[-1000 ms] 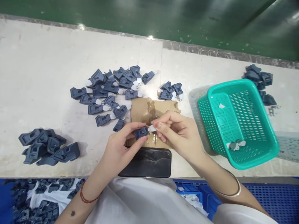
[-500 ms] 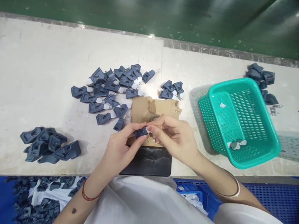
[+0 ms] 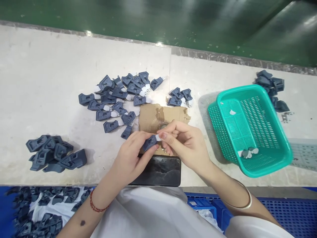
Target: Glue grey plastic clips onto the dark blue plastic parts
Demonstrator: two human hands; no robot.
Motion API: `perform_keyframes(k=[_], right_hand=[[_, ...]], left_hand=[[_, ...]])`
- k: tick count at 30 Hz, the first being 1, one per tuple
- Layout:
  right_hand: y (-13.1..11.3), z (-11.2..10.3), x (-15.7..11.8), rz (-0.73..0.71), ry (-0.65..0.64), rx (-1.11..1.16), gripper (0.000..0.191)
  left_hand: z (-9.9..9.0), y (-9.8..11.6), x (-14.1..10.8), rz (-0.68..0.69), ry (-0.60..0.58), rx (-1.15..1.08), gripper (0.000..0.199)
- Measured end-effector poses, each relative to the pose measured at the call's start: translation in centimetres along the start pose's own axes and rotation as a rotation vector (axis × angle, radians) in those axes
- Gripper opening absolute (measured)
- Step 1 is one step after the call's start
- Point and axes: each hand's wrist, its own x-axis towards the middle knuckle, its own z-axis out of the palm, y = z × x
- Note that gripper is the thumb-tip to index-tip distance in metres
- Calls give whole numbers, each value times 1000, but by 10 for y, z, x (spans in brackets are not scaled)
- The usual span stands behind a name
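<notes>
Between thumb and fingers, my left hand point(image 3: 133, 153) grips a dark blue-grey plastic part point(image 3: 150, 142) with a recessed face. My right hand point(image 3: 184, 142) pinches the small white tab point(image 3: 158, 137) that sticks out of the part's right end. Both hands are over a piece of brown cardboard point(image 3: 150, 117), where some small shiny metal bits point(image 3: 163, 126) lie partly hidden by the right fingers. A black smartphone point(image 3: 160, 170) lies just below the hands.
Similar parts with white tabs point(image 3: 109, 97) spread behind my left hand, with a smaller group point(image 3: 176, 96) behind the cardboard. A heap of parts point(image 3: 53, 153) sits at left. To the right stands a green basket point(image 3: 255, 173), with more parts point(image 3: 268, 82) beyond it.
The held part has turned slightly, showing more of its recessed face, and the left fingers have drawn back a little along it. The right hand still pinches the tab. The whole view has shifted slightly.
</notes>
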Motion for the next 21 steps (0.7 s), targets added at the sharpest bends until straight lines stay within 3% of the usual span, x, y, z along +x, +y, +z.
perform_keyframes(k=[11, 18, 20, 21], right_hand=[[2, 10, -2, -25, 14, -8, 27], [-4, 5, -16, -183, 14, -227, 14], [-17, -4, -25, -298, 131, -366, 14], [-25, -11, -30, -350, 251, -435, 13]], left_hand=[[2, -2, -4, 54, 45, -5, 9], [-10, 8, -8, 79, 79, 60, 21], [-24, 8, -13, 41, 176, 187, 31], [-33, 6, -16, -11, 249, 283, 35]])
